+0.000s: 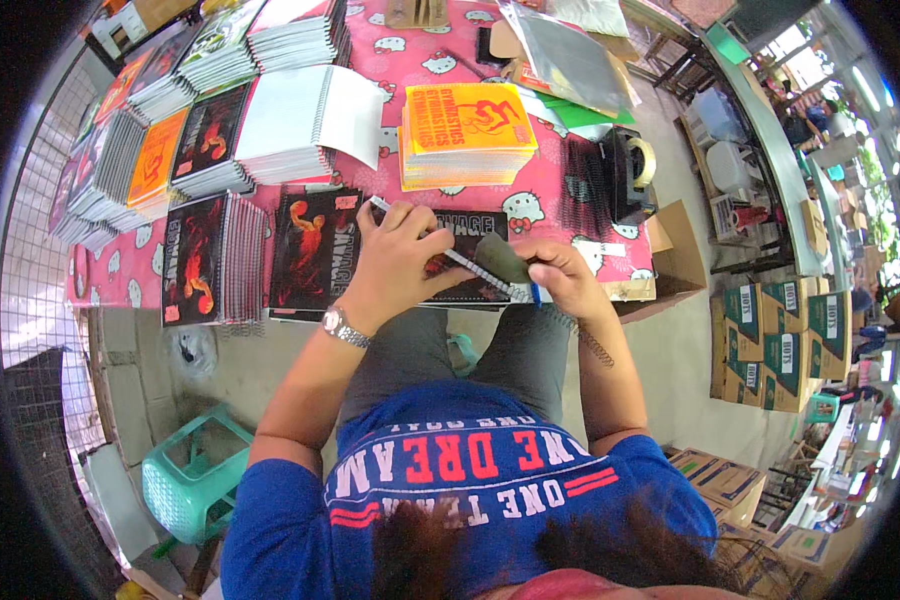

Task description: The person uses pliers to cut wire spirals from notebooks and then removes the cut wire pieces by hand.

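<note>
Wire coil [490, 277] lay pinched between the left hand [400, 262] and right hand [568, 280] across a dark notebook [467, 262] at the tabletop's near edge, and honestly it looked ready to snag or spring loose, with stacked notebooks [467, 135] and a tape dispenser [630, 170] crowding behind.

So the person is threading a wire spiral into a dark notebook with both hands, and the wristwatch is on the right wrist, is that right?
Not quite. The head view shows the wristwatch on the left wrist, not the right. The rest holds: the left hand and right hand work a wire spiral into a dark notebook.
</note>
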### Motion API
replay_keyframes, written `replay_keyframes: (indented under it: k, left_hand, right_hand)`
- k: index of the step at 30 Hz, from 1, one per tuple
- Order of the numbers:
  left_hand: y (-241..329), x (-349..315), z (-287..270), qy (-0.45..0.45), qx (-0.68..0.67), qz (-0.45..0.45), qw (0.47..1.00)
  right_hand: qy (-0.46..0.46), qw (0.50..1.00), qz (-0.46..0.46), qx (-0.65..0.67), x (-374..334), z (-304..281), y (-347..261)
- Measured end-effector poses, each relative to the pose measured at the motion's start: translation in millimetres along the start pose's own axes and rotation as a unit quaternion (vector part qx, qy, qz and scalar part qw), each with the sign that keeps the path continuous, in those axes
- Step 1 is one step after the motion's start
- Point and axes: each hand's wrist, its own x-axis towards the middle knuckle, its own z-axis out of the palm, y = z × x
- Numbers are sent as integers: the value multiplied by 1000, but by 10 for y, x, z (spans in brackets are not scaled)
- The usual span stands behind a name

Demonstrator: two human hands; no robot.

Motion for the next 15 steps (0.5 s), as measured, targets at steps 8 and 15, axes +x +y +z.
replay_keyframes:
  k: [8, 15]
  left_hand:
    - [-73, -14, -28, 12, -7, -10, 1000]
    - [-89, -55, -35, 28, -6, 4, 1000]
  right_hand:
    - [-64, 989, -119, 58, 209, 77, 120]
    - [-93, 986, -113, 79, 265, 39, -234]
